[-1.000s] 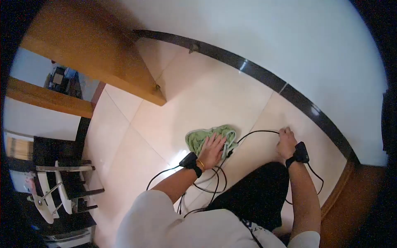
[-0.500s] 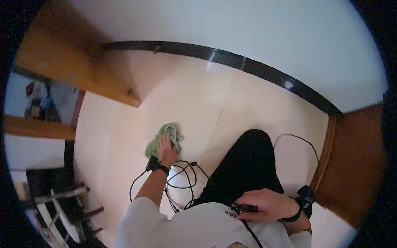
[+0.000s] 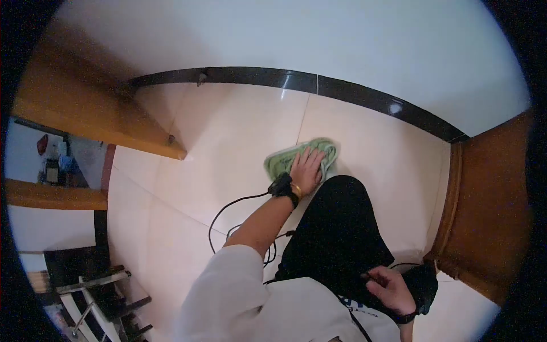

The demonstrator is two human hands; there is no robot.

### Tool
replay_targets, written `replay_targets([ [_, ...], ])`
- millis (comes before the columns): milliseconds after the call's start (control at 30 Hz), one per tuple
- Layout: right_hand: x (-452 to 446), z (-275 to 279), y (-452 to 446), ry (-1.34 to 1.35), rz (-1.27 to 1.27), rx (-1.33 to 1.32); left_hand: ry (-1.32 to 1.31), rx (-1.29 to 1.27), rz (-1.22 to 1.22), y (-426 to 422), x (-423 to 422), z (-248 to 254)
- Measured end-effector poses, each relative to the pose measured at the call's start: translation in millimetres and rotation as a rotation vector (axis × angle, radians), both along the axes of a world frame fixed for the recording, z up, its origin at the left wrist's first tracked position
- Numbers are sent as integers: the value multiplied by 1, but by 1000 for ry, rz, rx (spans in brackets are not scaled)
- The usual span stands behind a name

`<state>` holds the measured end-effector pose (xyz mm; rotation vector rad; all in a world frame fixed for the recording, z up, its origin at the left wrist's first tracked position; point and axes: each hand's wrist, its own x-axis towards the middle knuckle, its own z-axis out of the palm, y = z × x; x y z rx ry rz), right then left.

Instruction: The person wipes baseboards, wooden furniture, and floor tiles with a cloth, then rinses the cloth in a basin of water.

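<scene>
Leftmost, a black-and-white frame (image 3: 91, 308) can be seen on the floor (image 3: 154, 216), below a wood panel (image 3: 108, 122) whose lower corner is brought down close to the tiles. A thin black cable (image 3: 212, 223) is looped rightward to a dark device (image 3: 281, 186), which is strapped to the left wrist beside a gold-toned bracelet (image 3: 296, 190).

Next, near the middle, the cloth (image 3: 283, 160) is spread on the pale tiles, between the black skirting (image 3: 256, 75) and the knee (image 3: 345, 214). It is coloured a soft, muted green, and is edged with a paler, greyish-green border. Its left part is laid fairly flat and drawn to a rounded corner; its right part is rumpled — the border is bent into folds there, and the surface is creased. Its centre and lower edge are partly covered by the left hand (image 3: 307, 169), which is pressed palm down, with fingers stretched out and slightly apart, nothing being clamped between them.

Further right, the right hand (image 3: 393, 289) is held low by the black trousers, well apart from the cloth. Its fingers are curled; whether anything is gripped cannot be told. Rightmost, a brown panel (image 3: 490, 199) is seen.
</scene>
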<state>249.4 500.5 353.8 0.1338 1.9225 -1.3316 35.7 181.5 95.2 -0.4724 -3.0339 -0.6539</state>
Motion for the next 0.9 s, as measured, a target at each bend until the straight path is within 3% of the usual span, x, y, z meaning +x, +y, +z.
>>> replay_targets([
  [67,-9,-9,-19,140,-3,-22,-8,18,13,-3,3,1],
  [167,-28,-11,-13,-49,40,-183,-56,9,28,-19,32,10],
  [267,-54,-16,3,-86,-47,-166,-128,-43,39,-57,100,10],
  [333,-80,-44,10,76,-179,159,-267,-67,67,-83,141,25],
  [467,-159,-169,29,714,-400,431,-301,-129,110,-104,193,48],
  [533,-183,-230,30,840,-372,443,-321,-193,110,-103,196,46],
  [633,-210,-231,-1,663,-455,282,-224,-200,218,-78,155,56],
  [900,-226,-143,-52,579,-527,85,76,-180,347,-36,-23,27],
])
